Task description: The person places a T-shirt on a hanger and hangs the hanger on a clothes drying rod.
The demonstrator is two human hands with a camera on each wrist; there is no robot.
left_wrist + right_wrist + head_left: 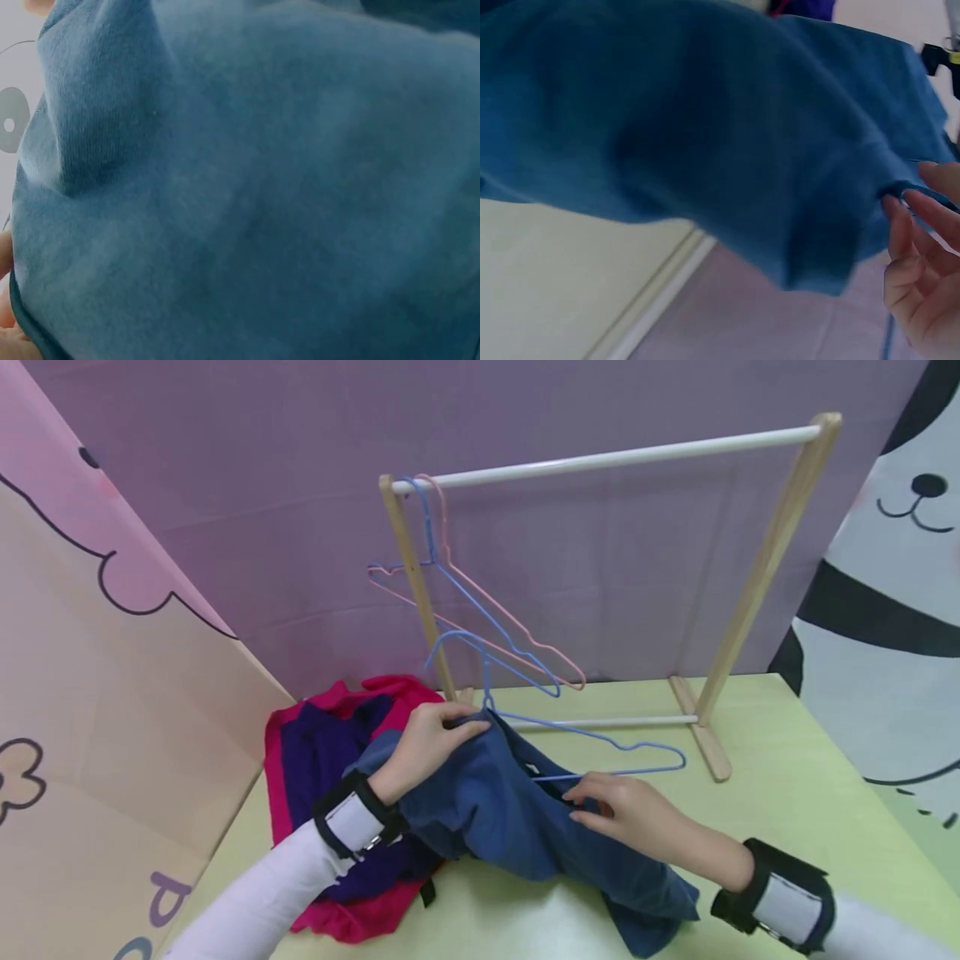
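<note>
A blue shirt is bunched over the table, its neck opening facing the rack. My left hand pinches the collar beside the neck of a blue hanger. One end of that hanger goes into the neck opening; its other end sticks out to the right. At the right part of the neckline, my right hand pinches the collar edge between thumb and fingers. Cloth of the shirt fills most of the left wrist view. In the right wrist view, the right hand is at the shirt's edge.
Behind stands a rack with wooden legs and a white rail. A second blue hanger and a pink hanger hang at its left end. Red and purple clothing lies in a pile at the left of the table.
</note>
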